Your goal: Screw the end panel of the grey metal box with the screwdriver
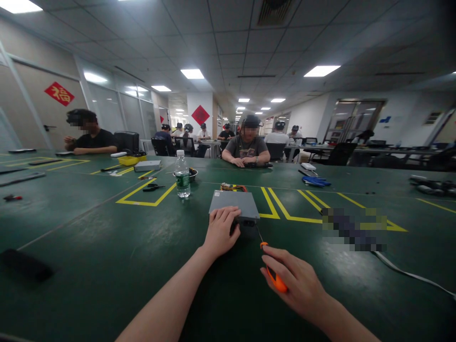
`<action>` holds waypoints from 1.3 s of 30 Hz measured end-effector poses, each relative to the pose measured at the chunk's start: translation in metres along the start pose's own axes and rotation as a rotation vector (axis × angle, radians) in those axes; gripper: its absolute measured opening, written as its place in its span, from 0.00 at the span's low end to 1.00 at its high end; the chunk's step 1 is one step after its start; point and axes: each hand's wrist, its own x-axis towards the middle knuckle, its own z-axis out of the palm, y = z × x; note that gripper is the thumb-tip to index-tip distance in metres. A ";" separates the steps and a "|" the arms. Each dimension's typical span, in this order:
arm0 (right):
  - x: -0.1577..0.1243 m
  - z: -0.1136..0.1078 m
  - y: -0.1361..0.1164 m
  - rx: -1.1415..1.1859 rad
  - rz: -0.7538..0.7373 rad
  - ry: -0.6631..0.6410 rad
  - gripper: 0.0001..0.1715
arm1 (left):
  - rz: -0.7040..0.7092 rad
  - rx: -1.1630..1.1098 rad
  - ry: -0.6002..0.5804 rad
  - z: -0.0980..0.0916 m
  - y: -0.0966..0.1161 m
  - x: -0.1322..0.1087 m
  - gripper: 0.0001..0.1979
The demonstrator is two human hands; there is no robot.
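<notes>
The grey metal box (pixel 235 200) sits flat on the green desk (pixel 160 242), straight in front of you, with a bundle of coloured wires (pixel 233 187) at its far edge. Your left hand (pixel 223 229) lies over its near left part, fingers across the top and thumb bent low by the near side; you cannot tell whether that grip clamps the box or only rests on it. Your right hand (pixel 294 275) has its grip closed around the orange and black handle of a screwdriver (pixel 277 281). The thin shaft points away from you to the near right corner of the box; whether the tip touches is too small to tell.

To the left of the box, a clear water bottle (pixel 183 179) stands upright, just in front of a bowl (pixel 193 175). Left of the bottle lies a black-handled tool (pixel 153 188), inside yellow tape lines (pixel 137 204). On your right, a white cable (pixel 409 271) runs from a pixelated dark object (pixel 347 228), and blue gloves (pixel 316 181) lie farther off. Across the desk, a person in a dark T-shirt (pixel 245 148) sits facing you.
</notes>
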 end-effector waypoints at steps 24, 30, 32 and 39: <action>0.008 0.009 -0.002 0.108 -0.043 -0.022 0.06 | -0.012 0.003 0.024 0.003 0.000 0.001 0.16; 0.008 0.012 0.000 0.135 -0.024 -0.048 0.06 | -0.029 0.012 0.044 0.006 0.000 0.002 0.14; 0.009 0.013 0.001 0.141 -0.009 -0.060 0.06 | -0.032 0.012 0.047 0.006 0.001 0.002 0.14; 0.006 0.018 -0.003 0.041 -0.036 -0.116 0.08 | -0.050 0.003 0.049 0.006 0.002 0.003 0.14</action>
